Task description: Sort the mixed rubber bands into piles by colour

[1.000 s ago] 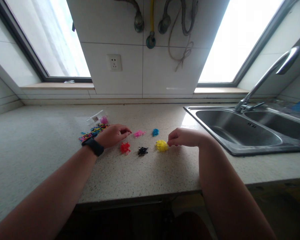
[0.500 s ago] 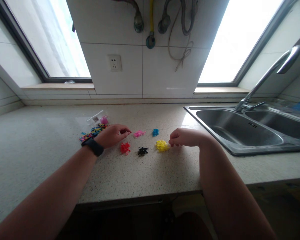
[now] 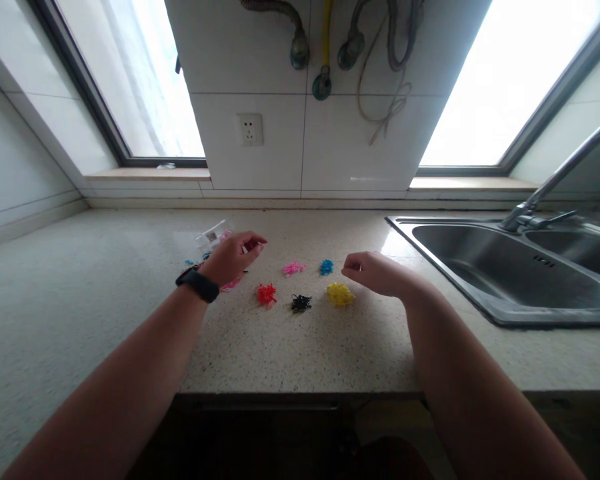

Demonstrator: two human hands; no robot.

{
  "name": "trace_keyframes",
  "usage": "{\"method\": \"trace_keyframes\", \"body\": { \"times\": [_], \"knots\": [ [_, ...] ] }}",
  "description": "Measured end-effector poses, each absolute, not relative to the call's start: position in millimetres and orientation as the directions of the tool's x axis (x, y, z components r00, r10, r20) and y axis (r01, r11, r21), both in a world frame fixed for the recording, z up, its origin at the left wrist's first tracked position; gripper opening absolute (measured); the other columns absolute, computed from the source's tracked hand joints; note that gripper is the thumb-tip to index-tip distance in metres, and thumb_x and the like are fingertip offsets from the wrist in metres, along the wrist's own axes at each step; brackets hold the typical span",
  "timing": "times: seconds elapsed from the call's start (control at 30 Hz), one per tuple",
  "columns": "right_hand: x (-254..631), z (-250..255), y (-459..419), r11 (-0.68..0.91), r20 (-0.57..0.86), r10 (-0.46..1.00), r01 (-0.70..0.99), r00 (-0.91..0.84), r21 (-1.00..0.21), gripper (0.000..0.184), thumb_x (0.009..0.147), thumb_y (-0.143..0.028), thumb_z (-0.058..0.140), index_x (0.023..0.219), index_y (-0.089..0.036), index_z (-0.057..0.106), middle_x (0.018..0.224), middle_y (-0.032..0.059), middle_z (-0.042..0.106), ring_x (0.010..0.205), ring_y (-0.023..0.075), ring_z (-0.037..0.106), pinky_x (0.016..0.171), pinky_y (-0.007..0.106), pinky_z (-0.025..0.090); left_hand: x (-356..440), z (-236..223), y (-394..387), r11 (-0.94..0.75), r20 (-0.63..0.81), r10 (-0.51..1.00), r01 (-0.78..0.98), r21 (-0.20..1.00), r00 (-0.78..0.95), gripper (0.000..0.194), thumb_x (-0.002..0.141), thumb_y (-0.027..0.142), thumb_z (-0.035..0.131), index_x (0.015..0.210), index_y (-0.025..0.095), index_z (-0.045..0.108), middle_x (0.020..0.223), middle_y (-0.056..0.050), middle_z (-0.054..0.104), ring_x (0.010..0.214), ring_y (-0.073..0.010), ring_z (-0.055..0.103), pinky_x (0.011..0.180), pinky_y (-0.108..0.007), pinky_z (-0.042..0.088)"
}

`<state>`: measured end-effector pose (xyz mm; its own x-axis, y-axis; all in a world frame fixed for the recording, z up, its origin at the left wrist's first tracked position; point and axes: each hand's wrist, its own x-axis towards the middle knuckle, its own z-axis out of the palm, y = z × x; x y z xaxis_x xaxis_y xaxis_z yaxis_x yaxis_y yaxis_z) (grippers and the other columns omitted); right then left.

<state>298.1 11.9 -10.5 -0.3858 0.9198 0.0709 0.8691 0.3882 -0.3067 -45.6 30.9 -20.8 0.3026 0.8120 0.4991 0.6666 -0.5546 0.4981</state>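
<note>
My left hand (image 3: 233, 259), with a black band on its wrist, hovers over a mixed pile of small coloured rubber bands (image 3: 193, 265) and hides much of it. Its fingers are bent, with a gap to the thumb, and nothing shows between them. Some pink bands (image 3: 231, 284) lie just right of the wrist. My right hand (image 3: 377, 272) is closed, its fingertips between the blue pile (image 3: 326, 267) and the yellow pile (image 3: 340, 294); what it holds, if anything, cannot be made out. Separate pink (image 3: 294, 268), red (image 3: 267, 295) and black (image 3: 301, 303) piles lie between the hands.
A clear plastic container (image 3: 214, 233) lies behind my left hand. To the right, a steel double sink (image 3: 460, 293) with a tap (image 3: 555, 173) is set into the speckled counter (image 3: 290, 353). Behind stands a tiled wall with a socket (image 3: 251, 129) and pipes.
My view has turned left. My left hand has drawn back from the pink pile, and pink bands now show beside its wrist. My right hand has moved from beside the yellow pile toward the blue one.
</note>
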Motion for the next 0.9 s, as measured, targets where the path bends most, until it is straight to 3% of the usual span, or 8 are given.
{"method": "trace_keyframes", "body": {
  "times": [0.17, 0.43, 0.73, 0.9],
  "knots": [
    [291.5, -10.3, 8.6, 0.414, 0.133, 0.910, 0.862, -0.392, -0.292, 0.023, 0.089, -0.038, 0.053, 0.084, -0.021, 0.068, 0.076, 0.0039, 0.068, 0.060, 0.0140, 0.053, 0.056, 0.029, 0.034, -59.5, -7.5, 28.0, -0.533, 0.635, 0.756, 0.714, 0.455, 0.159, 0.026, 0.091, 0.034, 0.054, 0.104, 0.018, 0.070, 0.088, -0.006, 0.069, 0.071, -0.0150, 0.059, 0.064, -0.027, 0.047],
    [289.9, -11.5, 8.8, 0.446, 0.201, 0.894, 0.839, -0.400, -0.312, 0.020, 0.089, -0.034, 0.054, 0.084, -0.021, 0.067, 0.075, 0.0035, 0.068, 0.058, 0.0130, 0.051, 0.057, 0.028, 0.034, -76.5, 10.3, 22.5, -0.531, 0.711, 0.685, 0.777, 0.339, 0.158, 0.024, 0.091, 0.031, 0.053, 0.103, 0.018, 0.070, 0.091, -0.005, 0.069, 0.072, -0.0148, 0.060, 0.065, -0.027, 0.047],
    [289.1, -10.6, 9.1, 0.449, 0.186, 0.893, 0.837, -0.410, -0.313, 0.023, 0.090, -0.037, 0.051, 0.084, -0.021, 0.066, 0.077, 0.0040, 0.068, 0.058, 0.0131, 0.050, 0.058, 0.029, 0.035, -96.2, 1.0, 35.6, -0.495, 0.541, 0.778, 0.841, 0.217, 0.319, 0.024, 0.090, 0.033, 0.054, 0.098, 0.019, 0.072, 0.093, -0.007, 0.071, 0.081, -0.0182, 0.062, 0.078, -0.031, 0.047],
    [289.8, -12.2, 10.9, 0.441, 0.173, 0.897, 0.846, -0.407, -0.300, 0.024, 0.090, -0.038, 0.052, 0.085, -0.021, 0.067, 0.077, 0.0042, 0.068, 0.059, 0.0137, 0.051, 0.058, 0.029, 0.034, -113.4, -2.2, 41.5, -0.431, 0.427, 0.851, 0.872, 0.233, 0.307, 0.028, 0.089, 0.040, 0.055, 0.099, 0.021, 0.073, 0.088, -0.006, 0.072, 0.076, -0.0178, 0.062, 0.073, -0.031, 0.046]
  ]
}}
